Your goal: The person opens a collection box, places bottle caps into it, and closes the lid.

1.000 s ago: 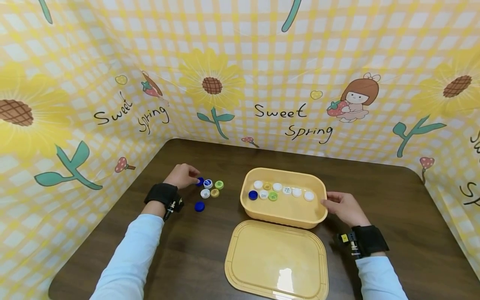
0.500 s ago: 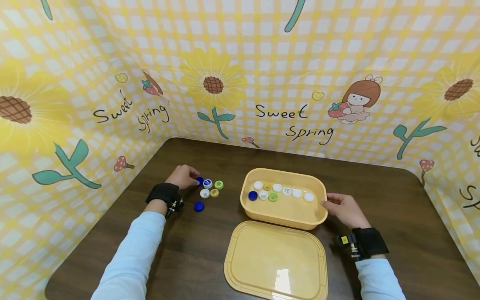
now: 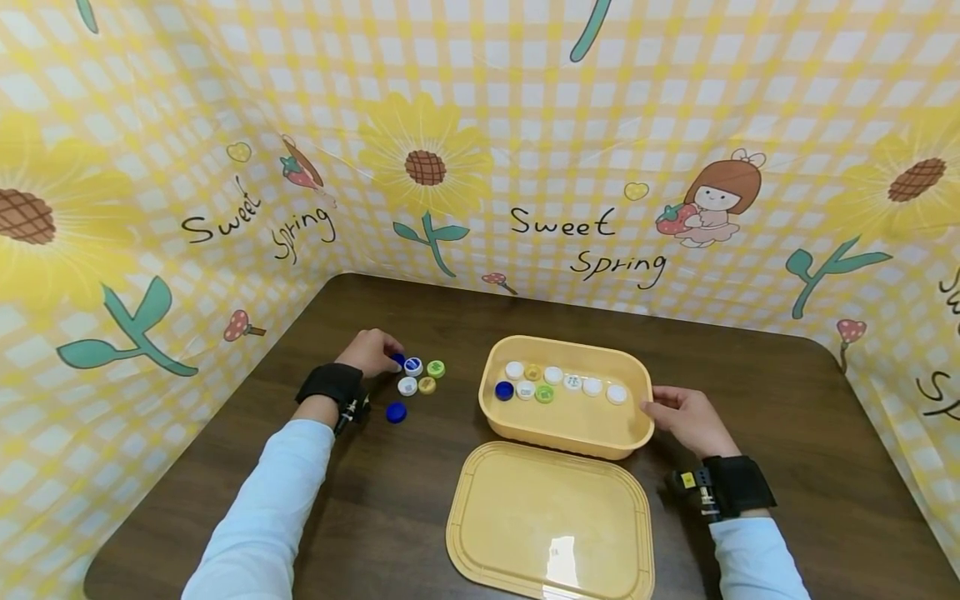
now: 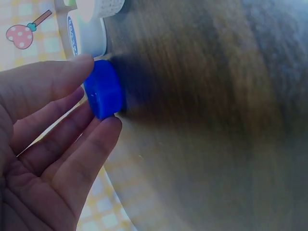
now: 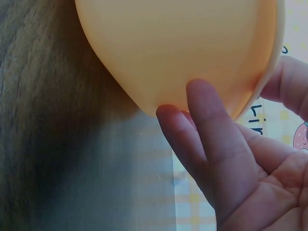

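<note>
A blue bottle cap is pinched between the thumb and fingertips of my left hand, at the left of the table. Right beside it are a white cap with a blue print, a green cap, a white cap and a yellow cap. Another blue cap lies closer to me. My right hand grips the right end of a yellow plastic box, thumb at the rim and other fingers along the outer wall. Inside the box several caps lie in two rows.
A yellow lid lies flat just in front of the box. The dark wooden table is bounded at the back and sides by a yellow checked cloth with sunflowers on it.
The view has shifted slightly. Both hands keep their places, the left at the blue cap and the right at the box's end.
</note>
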Demonstrator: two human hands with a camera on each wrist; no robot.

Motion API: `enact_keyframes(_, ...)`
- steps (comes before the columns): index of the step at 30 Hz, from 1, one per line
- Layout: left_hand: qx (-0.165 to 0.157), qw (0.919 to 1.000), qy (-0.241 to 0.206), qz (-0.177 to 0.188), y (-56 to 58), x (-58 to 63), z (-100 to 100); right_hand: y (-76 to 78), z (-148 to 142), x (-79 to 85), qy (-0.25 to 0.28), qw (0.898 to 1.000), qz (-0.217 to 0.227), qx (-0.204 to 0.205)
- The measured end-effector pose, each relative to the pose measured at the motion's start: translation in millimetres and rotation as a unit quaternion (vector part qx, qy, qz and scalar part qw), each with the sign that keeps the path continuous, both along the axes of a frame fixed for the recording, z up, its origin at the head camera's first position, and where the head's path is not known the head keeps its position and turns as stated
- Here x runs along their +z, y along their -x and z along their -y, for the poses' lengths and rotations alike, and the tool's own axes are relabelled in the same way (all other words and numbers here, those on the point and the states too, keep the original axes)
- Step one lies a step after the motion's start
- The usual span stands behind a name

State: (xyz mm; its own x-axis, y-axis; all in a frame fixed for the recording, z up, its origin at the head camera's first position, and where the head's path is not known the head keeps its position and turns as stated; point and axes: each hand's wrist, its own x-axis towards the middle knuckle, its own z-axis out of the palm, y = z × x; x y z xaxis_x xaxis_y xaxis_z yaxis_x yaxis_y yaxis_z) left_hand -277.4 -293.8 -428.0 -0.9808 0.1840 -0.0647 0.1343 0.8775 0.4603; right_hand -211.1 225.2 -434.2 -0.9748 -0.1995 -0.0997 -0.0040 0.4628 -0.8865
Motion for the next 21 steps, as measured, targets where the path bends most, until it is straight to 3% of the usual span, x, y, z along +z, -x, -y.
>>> enact_keyframes(16, 0.011, 0.9995, 0.018, 0.022, 5.8, -0.9, -4.7, 1.3, -1.1, 0.6, 0.003, 1.0, 0.003, 0.003)
enact_keyframes(21, 0.0, 0.9996, 0.02, 0.019, 4.3, 0.4, -4.2, 1.3, -1.1, 1.0, 0.004, 1.0, 0.011, 0.002)
